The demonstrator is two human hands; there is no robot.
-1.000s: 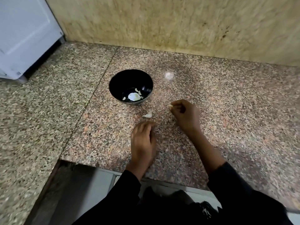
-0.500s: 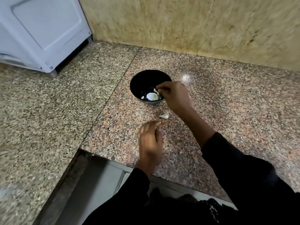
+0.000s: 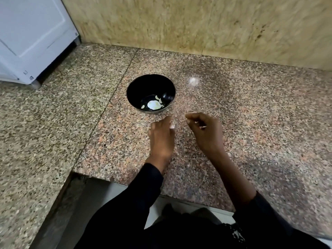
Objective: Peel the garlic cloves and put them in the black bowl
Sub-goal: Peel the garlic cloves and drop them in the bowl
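The black bowl (image 3: 143,87) stands on the granite counter (image 3: 251,123) and holds several peeled garlic cloves (image 3: 153,104) at its bottom. Just in front of the bowl, my left hand (image 3: 161,139) lies over an unpeeled garlic clove (image 3: 172,125). Its fingertips curl round the clove, and only a white edge shows. My right hand (image 3: 206,133) hovers beside it to the right with loosely curled fingers and nothing in it.
A white appliance (image 3: 32,38) stands at the back left. A beige stone wall (image 3: 197,24) runs along the back. The counter's front edge (image 3: 179,193) has a step at the left where a lower speckled slab (image 3: 45,123) joins.
My right hand pulled back from over the bowl to the counter, its clove gone from its fingers. My left hand moved forward onto the loose clove in front of the bowl.
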